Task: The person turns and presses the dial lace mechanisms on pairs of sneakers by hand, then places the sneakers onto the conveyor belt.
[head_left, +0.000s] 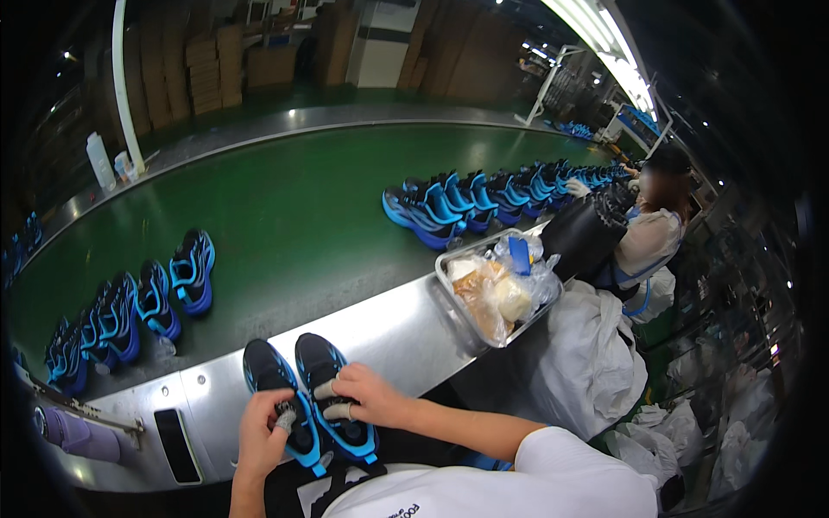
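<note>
Head view shows me two black-and-blue shoes, the left shoe (pixel 270 371) and the right shoe (pixel 319 360), side by side at lower centre, toes on the metal ledge (pixel 401 319). The left hand (pixel 262 423) has its fingers bent at one shoe's opening, the right hand (pixel 373 395) likewise at the other; I cannot tell whether either truly grips. Heels seem to overhang the near edge, so I judge that a hard push there could tip a shoe off. A sweep of the left arm could knock the phone (pixel 178 445), lower left. Right of centre, a tray (pixel 466 318) holds clear bags with white and brownish contents, plus a blue item (pixel 519 256); it seems to jut past the ledge, so a bump might spill it. Beyond, the lower-left purple flask (pixel 91 433) and lower-right white sack (pixel 596 371) hide their contents.
</note>
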Action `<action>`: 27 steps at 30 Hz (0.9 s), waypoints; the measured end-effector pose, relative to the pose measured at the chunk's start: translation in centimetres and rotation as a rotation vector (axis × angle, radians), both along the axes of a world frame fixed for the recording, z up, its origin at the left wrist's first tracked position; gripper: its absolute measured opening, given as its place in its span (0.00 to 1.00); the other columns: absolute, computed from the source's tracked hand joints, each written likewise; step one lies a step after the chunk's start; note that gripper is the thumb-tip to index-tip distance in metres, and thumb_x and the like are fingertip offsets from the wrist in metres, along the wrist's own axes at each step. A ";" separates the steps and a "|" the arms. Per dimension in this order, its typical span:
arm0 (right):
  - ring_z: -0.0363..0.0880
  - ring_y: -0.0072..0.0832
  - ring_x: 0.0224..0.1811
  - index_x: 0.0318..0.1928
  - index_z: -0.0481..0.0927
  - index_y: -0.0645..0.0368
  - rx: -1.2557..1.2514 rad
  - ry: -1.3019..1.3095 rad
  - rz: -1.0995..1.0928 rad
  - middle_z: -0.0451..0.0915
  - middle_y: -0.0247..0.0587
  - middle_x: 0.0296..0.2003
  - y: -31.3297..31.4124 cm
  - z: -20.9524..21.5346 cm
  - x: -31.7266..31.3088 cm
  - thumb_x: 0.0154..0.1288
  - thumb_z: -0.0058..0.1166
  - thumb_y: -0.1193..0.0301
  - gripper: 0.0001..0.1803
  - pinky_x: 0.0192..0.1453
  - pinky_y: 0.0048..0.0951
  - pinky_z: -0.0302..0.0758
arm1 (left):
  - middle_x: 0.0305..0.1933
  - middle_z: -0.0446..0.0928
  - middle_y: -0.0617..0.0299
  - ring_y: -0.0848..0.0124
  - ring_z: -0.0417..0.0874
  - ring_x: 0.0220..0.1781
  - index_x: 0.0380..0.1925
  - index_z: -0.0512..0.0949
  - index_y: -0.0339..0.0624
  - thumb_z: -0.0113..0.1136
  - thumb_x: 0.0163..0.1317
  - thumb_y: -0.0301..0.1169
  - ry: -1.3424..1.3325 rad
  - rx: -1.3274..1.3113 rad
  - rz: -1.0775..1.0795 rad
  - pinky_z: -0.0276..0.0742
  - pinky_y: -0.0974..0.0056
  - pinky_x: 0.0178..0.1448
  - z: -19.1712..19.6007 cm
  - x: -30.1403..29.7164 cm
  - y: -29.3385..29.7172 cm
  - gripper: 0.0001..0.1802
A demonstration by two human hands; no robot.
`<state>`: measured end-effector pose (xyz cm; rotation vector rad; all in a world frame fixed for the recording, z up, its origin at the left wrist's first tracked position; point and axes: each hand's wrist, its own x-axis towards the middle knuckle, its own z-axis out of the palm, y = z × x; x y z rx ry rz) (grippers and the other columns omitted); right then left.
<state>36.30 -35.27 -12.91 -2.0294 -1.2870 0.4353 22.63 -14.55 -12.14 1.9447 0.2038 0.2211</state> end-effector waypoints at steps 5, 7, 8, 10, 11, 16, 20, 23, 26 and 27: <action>0.76 0.34 0.54 0.67 0.73 0.52 0.104 0.373 0.190 0.78 0.41 0.52 -0.6 2.0 2.3 0.64 0.62 0.68 0.30 0.61 0.36 0.72 | 0.36 0.73 0.61 0.69 0.68 0.30 0.44 0.81 0.43 0.60 0.51 0.20 -0.096 0.136 0.098 0.64 0.67 0.34 -0.2 1.7 -0.8 0.18; 0.77 0.38 0.43 0.53 0.82 0.52 0.169 0.080 0.051 0.80 0.41 0.40 -0.5 1.6 2.0 0.58 0.65 0.73 0.20 0.51 0.34 0.76 | 0.38 0.75 0.62 0.71 0.70 0.32 0.46 0.81 0.42 0.59 0.51 0.20 -0.051 0.044 0.039 0.67 0.67 0.37 0.1 2.3 -0.5 0.19; 0.76 0.39 0.40 0.49 0.83 0.53 0.084 0.087 -0.035 0.78 0.41 0.36 -0.1 3.0 1.3 0.57 0.66 0.71 0.18 0.47 0.35 0.75 | 0.39 0.75 0.62 0.71 0.70 0.32 0.46 0.81 0.42 0.60 0.50 0.20 -0.023 0.032 0.039 0.68 0.67 0.38 0.5 2.1 -0.3 0.20; 0.74 0.35 0.37 0.53 0.82 0.51 0.123 0.038 -0.077 0.76 0.40 0.34 0.1 3.4 0.8 0.55 0.68 0.70 0.23 0.44 0.31 0.74 | 0.38 0.74 0.62 0.72 0.70 0.32 0.47 0.80 0.41 0.60 0.49 0.19 -0.041 0.097 0.107 0.68 0.68 0.38 1.2 1.9 -0.7 0.21; 0.73 0.33 0.36 0.55 0.82 0.50 0.079 0.166 -0.085 0.75 0.39 0.35 0.1 3.4 1.3 0.55 0.68 0.71 0.24 0.43 0.30 0.73 | 0.38 0.74 0.62 0.72 0.70 0.33 0.47 0.80 0.41 0.59 0.49 0.18 -0.026 0.137 0.131 0.68 0.69 0.39 0.9 2.1 -0.8 0.22; 0.70 0.28 0.34 0.60 0.80 0.47 -0.004 0.290 -0.032 0.72 0.37 0.34 0.0 3.1 1.1 0.56 0.67 0.72 0.28 0.41 0.27 0.71 | 0.39 0.73 0.61 0.70 0.72 0.37 0.48 0.79 0.40 0.58 0.49 0.17 -0.010 0.174 0.210 0.70 0.67 0.43 -0.1 1.7 -1.7 0.23; 0.68 0.24 0.35 0.60 0.81 0.49 0.052 0.108 -0.127 0.73 0.34 0.35 0.0 2.2 -0.1 0.56 0.65 0.74 0.27 0.42 0.24 0.69 | 0.38 0.77 0.56 0.64 0.79 0.36 0.40 0.80 0.37 0.56 0.54 0.18 -0.070 0.059 0.194 0.75 0.64 0.41 2.8 0.2 -4.0 0.13; 0.70 0.24 0.36 0.59 0.81 0.51 0.178 0.418 -0.042 0.74 0.35 0.36 -0.4 1.8 1.5 0.57 0.64 0.74 0.27 0.43 0.24 0.70 | 0.45 0.80 0.59 0.76 0.79 0.38 0.50 0.78 0.36 0.45 0.65 0.16 0.351 -0.600 -0.088 0.78 0.70 0.42 4.1 -1.4 -5.5 0.17; 0.72 0.25 0.38 0.60 0.80 0.53 0.013 0.351 0.014 0.78 0.36 0.41 -0.5 2.7 1.6 0.56 0.63 0.75 0.27 0.45 0.24 0.71 | 0.59 0.74 0.51 0.70 0.82 0.40 0.58 0.72 0.32 0.42 0.66 0.17 0.474 -0.927 -0.047 0.81 0.67 0.43 3.3 -1.8 -7.4 0.21; 0.73 0.25 0.41 0.60 0.79 0.55 -0.073 0.219 -0.012 0.80 0.36 0.45 -0.3 3.4 1.1 0.57 0.62 0.76 0.28 0.47 0.23 0.71 | 0.59 0.74 0.51 0.70 0.82 0.40 0.58 0.72 0.32 0.42 0.66 0.17 0.474 -0.929 -0.044 0.81 0.67 0.43 3.1 -1.6 -7.7 0.21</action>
